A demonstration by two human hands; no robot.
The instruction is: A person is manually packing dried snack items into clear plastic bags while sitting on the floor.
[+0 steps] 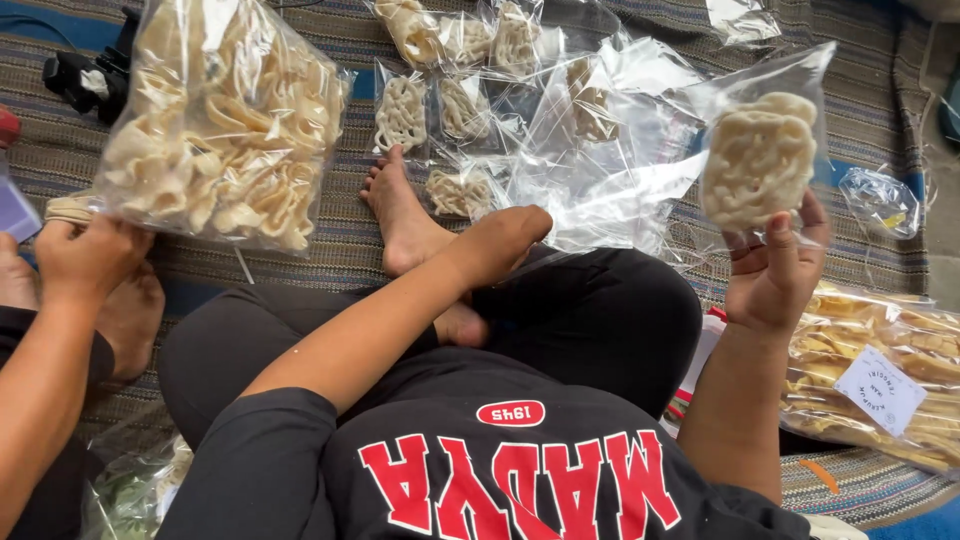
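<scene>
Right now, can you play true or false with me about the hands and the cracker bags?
1. The right hand holds up a small clear bag with a pale cracker in it. True.
2. The left hand holds the big bag. False: it reaches down toward the small packets on the mat; another person's hand holds the big bag.
3. Small packed bags lie on a woven striped mat. True.
4. The person wears shoes. False: the foot is bare.
5. The big bag is empty. False: it is full of crackers.
</scene>
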